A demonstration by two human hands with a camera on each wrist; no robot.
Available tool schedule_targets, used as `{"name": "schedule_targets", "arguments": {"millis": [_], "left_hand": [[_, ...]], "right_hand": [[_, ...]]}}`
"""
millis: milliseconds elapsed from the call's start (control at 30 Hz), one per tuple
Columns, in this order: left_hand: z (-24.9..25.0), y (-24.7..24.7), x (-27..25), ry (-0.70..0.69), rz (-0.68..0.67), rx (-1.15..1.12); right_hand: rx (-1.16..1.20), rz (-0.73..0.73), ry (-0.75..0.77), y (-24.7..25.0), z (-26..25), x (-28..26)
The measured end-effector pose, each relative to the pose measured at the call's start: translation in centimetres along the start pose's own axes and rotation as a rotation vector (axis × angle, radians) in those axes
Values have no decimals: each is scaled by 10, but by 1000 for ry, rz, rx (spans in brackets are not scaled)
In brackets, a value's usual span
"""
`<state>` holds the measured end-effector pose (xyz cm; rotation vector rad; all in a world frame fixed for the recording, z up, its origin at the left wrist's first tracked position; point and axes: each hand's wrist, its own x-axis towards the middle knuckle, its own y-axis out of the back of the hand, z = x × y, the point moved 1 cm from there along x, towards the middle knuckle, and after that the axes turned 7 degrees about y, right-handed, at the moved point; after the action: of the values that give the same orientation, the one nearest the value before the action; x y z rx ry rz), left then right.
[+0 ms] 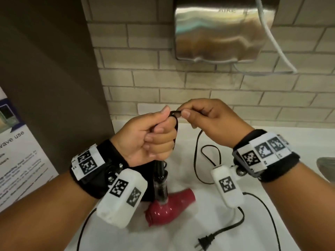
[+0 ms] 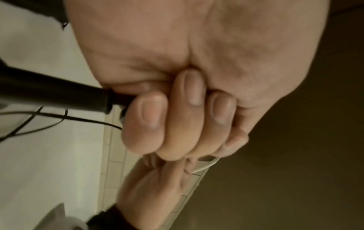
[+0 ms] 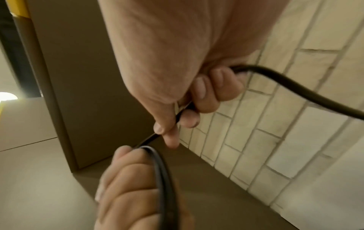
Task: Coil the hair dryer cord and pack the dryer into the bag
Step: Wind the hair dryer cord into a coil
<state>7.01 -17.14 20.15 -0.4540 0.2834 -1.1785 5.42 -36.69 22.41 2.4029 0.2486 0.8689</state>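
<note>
At the far left of my head view a printed notice [image 1: 16, 151] leans in the lower left, and behind it a dark brown panel [image 1: 54, 69] fills the upper left, its edge meeting the brick-tiled wall [image 1: 181, 84].

Just left of centre, my left hand [image 1: 145, 136] is fisted round the black handle [image 1: 160, 176] of the hair dryer [image 1: 168, 205], fingers curled tight in the left wrist view. The dryer hangs handle-up, its red body low in the middle of the frame over the white tabletop [image 1: 299, 223]; I cannot tell whether it touches. A loop of the black cord [image 1: 197, 160] runs over that fist.

At centre, my right hand [image 1: 208, 116] pinches the cord between thumb and forefinger, right beside the left thumb, with the other fingers curled over it.

Below and right, slack cord snakes across the tabletop, and the plug [image 1: 205, 240] lies near the bottom edge. That loose cord crosses the open white surface under both wrists.

In the upper right a steel hand dryer [image 1: 223, 33] hangs on the wall with a white cable [image 1: 277, 46] trailing down. A grey object [image 1: 326, 167] is cut off by the right edge.
</note>
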Motion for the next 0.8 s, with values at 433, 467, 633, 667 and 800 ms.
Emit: {"name": "schedule_targets", "arguments": {"millis": [433, 467, 633, 667, 800], "left_hand": [[12, 20, 0, -462, 358, 24], [10, 24, 1, -461, 449, 131], [-10, 20, 1, -261, 658, 559], [-13, 15, 2, -194, 665, 669], [-13, 0, 4, -25, 576, 848]], "right_hand": [[-270, -277, -86, -50, 11, -52], [-405, -323, -6, -49, 4, -53], [-716, -251, 170, -11, -27, -37], [-723, -243, 206, -4, -33, -33], [-672, -214, 239, 11, -52, -13]]}}
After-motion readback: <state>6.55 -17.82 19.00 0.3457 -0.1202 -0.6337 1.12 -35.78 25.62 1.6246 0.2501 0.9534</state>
